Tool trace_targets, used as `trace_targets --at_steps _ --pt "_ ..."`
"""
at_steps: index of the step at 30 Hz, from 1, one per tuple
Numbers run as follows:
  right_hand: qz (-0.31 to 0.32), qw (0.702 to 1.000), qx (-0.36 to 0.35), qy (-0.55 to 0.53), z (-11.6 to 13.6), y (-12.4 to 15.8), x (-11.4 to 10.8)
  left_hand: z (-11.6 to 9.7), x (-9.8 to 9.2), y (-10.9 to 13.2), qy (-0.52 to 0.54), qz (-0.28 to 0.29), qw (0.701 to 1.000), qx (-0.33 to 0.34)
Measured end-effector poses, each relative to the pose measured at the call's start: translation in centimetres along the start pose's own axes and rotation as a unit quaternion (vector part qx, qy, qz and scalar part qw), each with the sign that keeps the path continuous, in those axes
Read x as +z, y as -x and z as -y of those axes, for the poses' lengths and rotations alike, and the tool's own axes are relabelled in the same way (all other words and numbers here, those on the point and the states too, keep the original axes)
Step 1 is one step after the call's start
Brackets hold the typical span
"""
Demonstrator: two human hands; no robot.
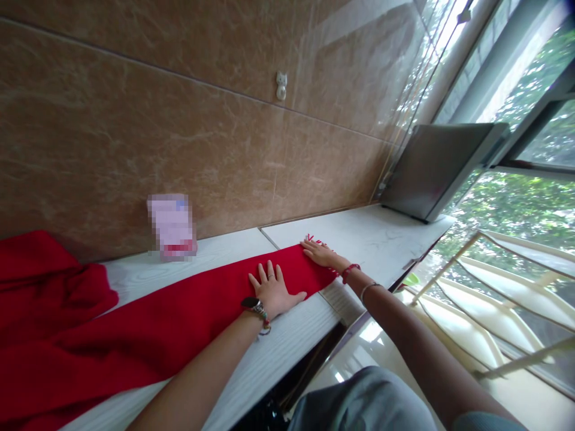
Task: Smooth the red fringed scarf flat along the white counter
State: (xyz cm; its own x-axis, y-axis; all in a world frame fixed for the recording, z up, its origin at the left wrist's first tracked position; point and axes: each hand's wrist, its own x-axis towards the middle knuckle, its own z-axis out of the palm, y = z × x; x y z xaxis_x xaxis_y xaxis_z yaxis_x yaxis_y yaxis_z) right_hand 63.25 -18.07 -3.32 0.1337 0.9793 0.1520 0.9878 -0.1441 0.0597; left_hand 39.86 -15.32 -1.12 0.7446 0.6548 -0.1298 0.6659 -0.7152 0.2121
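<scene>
A long red scarf (197, 305) runs along the white tabletop, flat toward the right and bunched in a heap at the left. My left hand (272, 291), with a watch at its wrist, lies on the scarf with its fingers spread. Near the fringed end of the scarf rests my right hand (320, 254), palm down and fingers stretched out. Short red and white tassels stick out just past that hand. Neither hand grips the cloth.
A pink packet (173, 227), blurred out, leans by the brown marbled wall (215, 149). At the table's far right end stands a grey box-like appliance (435, 170). Cream shelves (489, 311) stand at the right, by the window. A small white hook (281, 85) is on the wall.
</scene>
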Motion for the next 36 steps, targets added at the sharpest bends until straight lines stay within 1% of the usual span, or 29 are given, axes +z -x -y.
trace_targets --at_steps 2,3,4,5,6,7,9,11,13,16,21,24,26,28,33,36 --pt "-0.033 0.998 0.049 -0.001 -1.6 1.6 -1.1 0.1 0.1 -0.1 -0.001 0.001 1.0 -0.001" --pt "-0.06 0.997 0.054 -0.016 -1.8 2.6 -1.8 0.2 0.2 -0.1 -0.002 -0.001 1.0 -0.002" --pt "-0.084 0.995 0.04 -0.041 -1.8 3.6 -2.4 0.2 0.2 -0.1 -0.005 -0.006 1.0 -0.002" --pt "-0.105 0.992 0.009 -0.074 -1.4 4.8 -3.1 0.2 0.2 0.0 -0.011 -0.017 1.0 0.005" --pt "-0.106 0.988 -0.039 -0.107 -0.8 5.9 -3.7 0.2 0.1 0.1 -0.019 -0.034 0.999 0.023" --pt "-0.086 0.984 -0.089 -0.129 -0.1 7.0 -4.2 0.1 0.0 0.2 -0.028 -0.059 0.997 0.051" --pt "-0.031 0.977 -0.169 -0.128 1.4 8.8 -5.0 -0.3 -0.5 0.7 -0.044 -0.109 0.984 0.132" --pt "0.0 0.973 -0.209 -0.094 2.4 9.7 -5.3 -0.8 -1.1 1.3 -0.056 -0.122 0.969 0.209" --pt "-0.005 0.973 -0.226 -0.05 2.8 9.9 -5.1 -1.2 -1.6 1.7 -0.075 -0.104 0.958 0.256" --pt "-0.049 0.969 -0.241 -0.006 2.8 9.4 -4.5 -1.4 -1.8 1.9 -0.108 -0.093 0.95 0.278" --pt "-0.122 0.97 -0.21 -0.008 2.9 9.1 -3.6 -1.4 -1.1 1.5 -0.115 -0.136 0.949 0.261" --pt "-0.157 0.971 -0.183 -0.001 3.1 9.1 -3.4 -1.7 -0.7 1.3 -0.125 -0.163 0.939 0.277" --pt "-0.174 0.971 -0.166 0.004 3.2 9.0 -3.3 -1.9 -0.6 1.3 -0.136 -0.169 0.932 0.29" --pt "-0.181 0.97 -0.16 0.007 3.1 9.0 -3.3 -2.0 -0.7 1.2 -0.139 -0.162 0.932 0.292" --pt "-0.175 0.965 -0.187 0.053 2.6 9.6 -3.2 -1.9 -0.7 1.3 -0.135 -0.146 0.926 0.321" --pt "-0.178 0.964 -0.185 0.068 2.5 9.8 -3.0 -1.9 -0.6 1.3 -0.126 -0.142 0.926 0.326"
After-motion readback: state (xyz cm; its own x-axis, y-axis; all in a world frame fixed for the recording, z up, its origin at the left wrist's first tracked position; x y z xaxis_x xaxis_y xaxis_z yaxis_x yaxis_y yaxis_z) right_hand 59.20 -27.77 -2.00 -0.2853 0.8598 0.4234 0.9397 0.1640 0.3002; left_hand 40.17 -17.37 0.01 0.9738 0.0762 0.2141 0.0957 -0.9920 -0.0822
